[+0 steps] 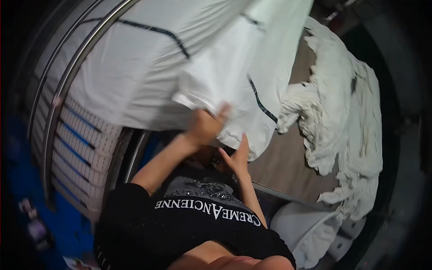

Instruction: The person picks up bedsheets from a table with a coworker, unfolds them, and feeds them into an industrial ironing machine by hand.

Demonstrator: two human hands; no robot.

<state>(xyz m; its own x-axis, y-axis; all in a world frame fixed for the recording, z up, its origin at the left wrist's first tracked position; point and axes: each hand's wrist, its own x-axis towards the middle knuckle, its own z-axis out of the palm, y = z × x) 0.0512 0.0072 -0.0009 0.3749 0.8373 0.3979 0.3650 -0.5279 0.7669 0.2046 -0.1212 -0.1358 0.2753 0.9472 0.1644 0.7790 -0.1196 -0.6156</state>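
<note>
A large white cloth [153,76] with black stripes spreads before me. My left hand [207,128], somewhat blurred, is closed at the folded near edge of a bright section of this cloth. My right hand [236,157] is just right of it and lower, at the cloth's near corner. Its thumb and forefinger are stretched apart, and the forefinger lies against the fabric. Some of the right fingers are hidden in shadow.
Curved metal rails [67,81] rise on the left, with a white slatted panel [85,153] below. On the right, a crumpled white cloth [355,112] lies over a wood-grain surface [274,168]. A white rounded bundle [306,229] sits at lower right.
</note>
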